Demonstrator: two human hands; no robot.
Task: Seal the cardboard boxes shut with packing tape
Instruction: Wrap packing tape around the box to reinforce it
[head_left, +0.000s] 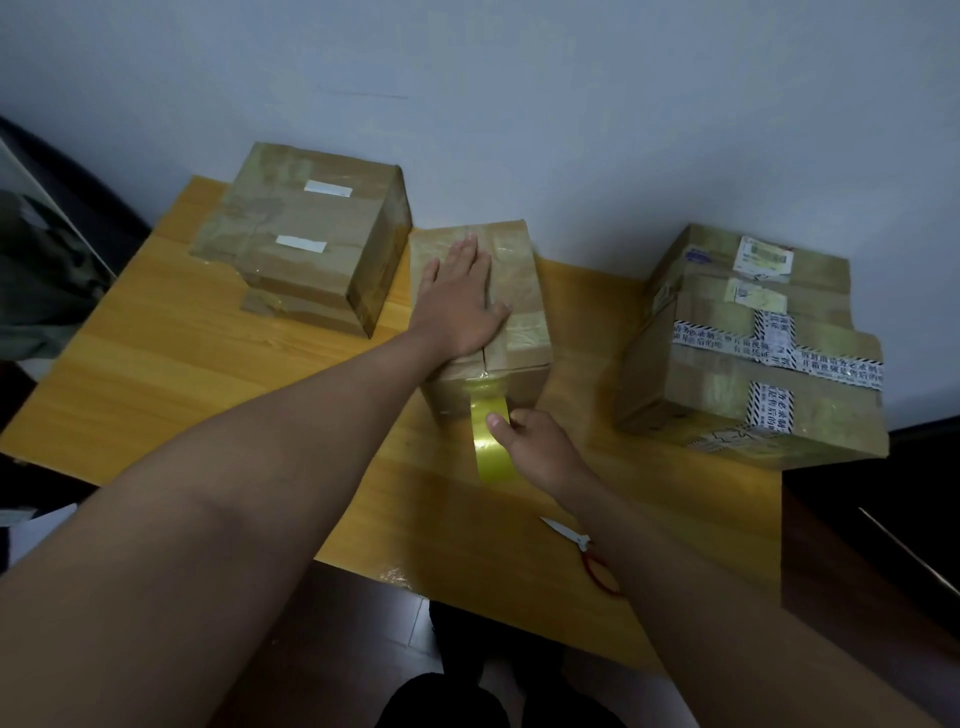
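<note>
On the tabletop: a yellow wooden table (218, 358) against a pale wall carries three cardboard boxes in a row.
Middle box (519, 291): small, brown, flaps closed with the seam running toward the person; old clear tape shines across its top.
Left hand (460, 304): lies flat on the middle box's top, fingers straight and spread, pressing the flaps down.
Right hand (540, 447): in front of the box's near face, thumb and fingers pinching the yellowish packing tape (491, 441).
Packing tape: a strip stretches from the near face of the middle box down to the right hand; whether a roll is behind it I cannot tell.
Left box (311, 234): taped over, two white labels on top, just beside the middle box.
Right box (748, 343): larger, well apart, wrapped in clear tape and black-and-white printed tape.
Scissors (576, 548): red-handled, on the table beside the right forearm, partly hidden.
</note>
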